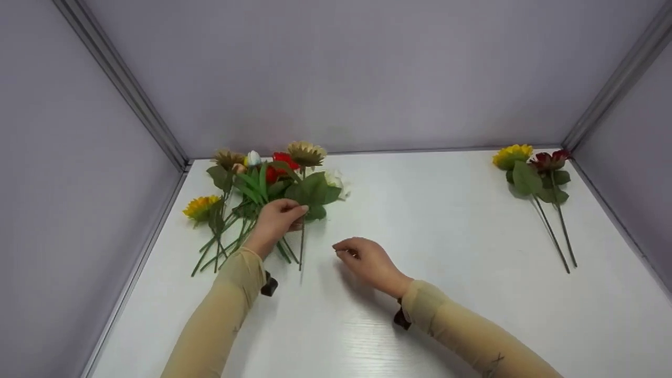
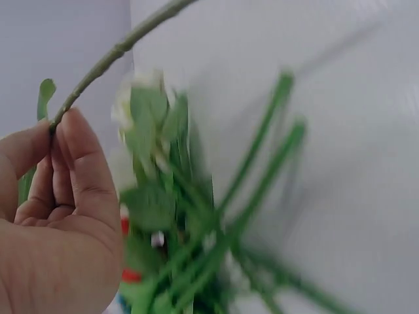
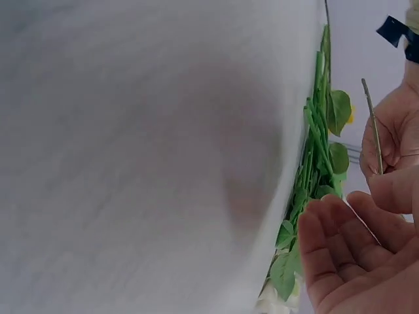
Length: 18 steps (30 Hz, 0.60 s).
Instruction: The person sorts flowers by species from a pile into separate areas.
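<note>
My left hand point(image 1: 278, 218) pinches the stem of a cream sunflower point(image 1: 307, 153) between thumb and fingertips, as the left wrist view shows close up. The bloom points away from me and its bare stem end point(image 1: 301, 257) hangs below the hand. Behind and beside it lies a heap of mixed flowers, with a red flower point(image 1: 284, 159), a white tulip point(image 1: 253, 158) and a white bloom point(image 1: 334, 181) among them. My right hand point(image 1: 370, 262) hovers over the table to the right, fingers loosely curled around nothing.
On the white table's point(image 1: 441, 220) far right lie a yellow sunflower point(image 1: 513, 156) and a dark red flower point(image 1: 550, 159), stems toward me. Another yellow sunflower point(image 1: 202, 209) lies at the heap's left edge. Grey walls point(image 1: 367, 79) enclose the back and sides.
</note>
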{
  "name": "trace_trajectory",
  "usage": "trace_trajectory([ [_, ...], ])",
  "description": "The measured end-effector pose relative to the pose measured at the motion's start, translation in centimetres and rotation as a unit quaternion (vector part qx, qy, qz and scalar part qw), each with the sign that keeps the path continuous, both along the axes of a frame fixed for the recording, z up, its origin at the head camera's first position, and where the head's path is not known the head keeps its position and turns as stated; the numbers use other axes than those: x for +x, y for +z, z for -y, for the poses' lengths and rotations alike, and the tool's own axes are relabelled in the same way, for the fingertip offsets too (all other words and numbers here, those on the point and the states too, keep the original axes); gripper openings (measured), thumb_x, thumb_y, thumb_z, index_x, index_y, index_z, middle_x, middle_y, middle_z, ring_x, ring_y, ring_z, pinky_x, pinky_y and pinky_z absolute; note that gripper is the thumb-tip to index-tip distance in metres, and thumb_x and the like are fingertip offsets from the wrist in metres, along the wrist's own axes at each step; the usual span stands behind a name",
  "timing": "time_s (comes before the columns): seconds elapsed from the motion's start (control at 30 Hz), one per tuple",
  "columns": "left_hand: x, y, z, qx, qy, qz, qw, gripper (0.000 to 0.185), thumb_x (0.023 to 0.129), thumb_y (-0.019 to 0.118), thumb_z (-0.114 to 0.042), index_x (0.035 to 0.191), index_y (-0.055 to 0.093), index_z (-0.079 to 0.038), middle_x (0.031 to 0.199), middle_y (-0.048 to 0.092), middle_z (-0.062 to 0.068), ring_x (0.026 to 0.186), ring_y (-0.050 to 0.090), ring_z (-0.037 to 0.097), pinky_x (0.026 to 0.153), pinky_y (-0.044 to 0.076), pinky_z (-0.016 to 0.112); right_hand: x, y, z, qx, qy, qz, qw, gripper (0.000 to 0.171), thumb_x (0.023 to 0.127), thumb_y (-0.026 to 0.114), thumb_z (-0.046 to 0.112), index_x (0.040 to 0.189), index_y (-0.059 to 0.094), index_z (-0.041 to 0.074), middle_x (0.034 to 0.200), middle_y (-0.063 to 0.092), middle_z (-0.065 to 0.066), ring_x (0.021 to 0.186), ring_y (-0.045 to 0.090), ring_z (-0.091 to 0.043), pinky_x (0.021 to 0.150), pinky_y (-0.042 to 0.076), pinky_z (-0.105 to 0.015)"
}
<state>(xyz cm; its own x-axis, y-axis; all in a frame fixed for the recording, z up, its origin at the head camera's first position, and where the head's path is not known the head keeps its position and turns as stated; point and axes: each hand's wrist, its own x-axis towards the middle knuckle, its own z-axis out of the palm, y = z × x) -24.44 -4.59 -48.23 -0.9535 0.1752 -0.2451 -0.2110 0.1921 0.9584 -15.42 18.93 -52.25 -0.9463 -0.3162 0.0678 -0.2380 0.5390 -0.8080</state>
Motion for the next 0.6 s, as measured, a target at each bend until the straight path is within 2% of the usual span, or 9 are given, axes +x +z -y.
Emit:
trace_trajectory([
  [0.1,0.5,-0.5,-2.6,0.039,0.006,-0.006,0.9992,0.027,0.097,0.074,-0.022,0.114,0.067,-0.001,0.113,0.065,0.021,0.096,0.066,0.025,0.086,0.060,0.038,-0.3,0.3,-0.8,-0.091,-0.030,0.070,0.993,0.027,0.103,0.063,0.018,0.123,0.072,0.002,0.113,0.073,-0.009,0.099,0.069,-0.026,0.085,0.057,-0.039],
  [0.17,0.9,-0.7,-4.3,0.063,0.003,-0.016,0.9979,0.026,0.097,0.075,-0.020,0.111,0.067,-0.001,0.108,0.066,0.019,0.095,0.067,0.025,0.084,0.061,0.036,-0.4,0.4,-1.4,-0.140,-0.049,0.112,0.983,0.030,0.102,0.063,0.019,0.124,0.071,0.000,0.113,0.073,-0.013,0.097,0.070,-0.028,0.084,0.058,-0.038],
  [0.27,1.3,-1.0,-6.7,0.096,-0.004,-0.033,0.9948,0.023,0.096,0.075,-0.018,0.108,0.066,0.000,0.103,0.067,0.016,0.094,0.068,0.026,0.083,0.061,0.036,-0.3,0.5,-2.5,-0.190,-0.070,0.153,0.967,0.031,0.101,0.065,0.018,0.123,0.070,-0.002,0.112,0.073,-0.017,0.098,0.070,-0.031,0.085,0.059,-0.039],
  [0.4,1.8,-1.2,-9.4,0.129,-0.016,-0.051,0.9903,0.019,0.097,0.074,-0.015,0.105,0.065,0.001,0.100,0.068,0.015,0.093,0.069,0.026,0.083,0.061,0.037,0.1,0.4,-4.0,-0.219,-0.087,0.178,0.955,0.029,0.098,0.067,0.018,0.119,0.072,-0.001,0.107,0.074,-0.013,0.095,0.071,-0.027,0.084,0.059,-0.039],
  [0.53,2.4,-1.5,-11.4,0.137,-0.021,-0.058,0.9886,0.019,0.097,0.073,-0.015,0.104,0.066,0.001,0.099,0.068,0.013,0.091,0.069,0.024,0.082,0.061,0.037,0.9,0.2,-5.3,-0.225,-0.102,0.181,0.952,0.025,0.095,0.071,0.016,0.115,0.072,0.000,0.104,0.074,-0.010,0.092,0.071,-0.025,0.081,0.059,-0.039],
  [0.6,2.8,-1.6,-12.2,0.141,-0.019,-0.055,0.9883,0.020,0.097,0.074,-0.015,0.105,0.067,0.001,0.098,0.069,0.013,0.092,0.070,0.027,0.081,0.061,0.036,1.3,0.1,-5.9,-0.224,-0.108,0.178,0.952,0.025,0.095,0.072,0.015,0.114,0.072,-0.001,0.103,0.073,-0.010,0.091,0.071,-0.025,0.081,0.059,-0.039],
])
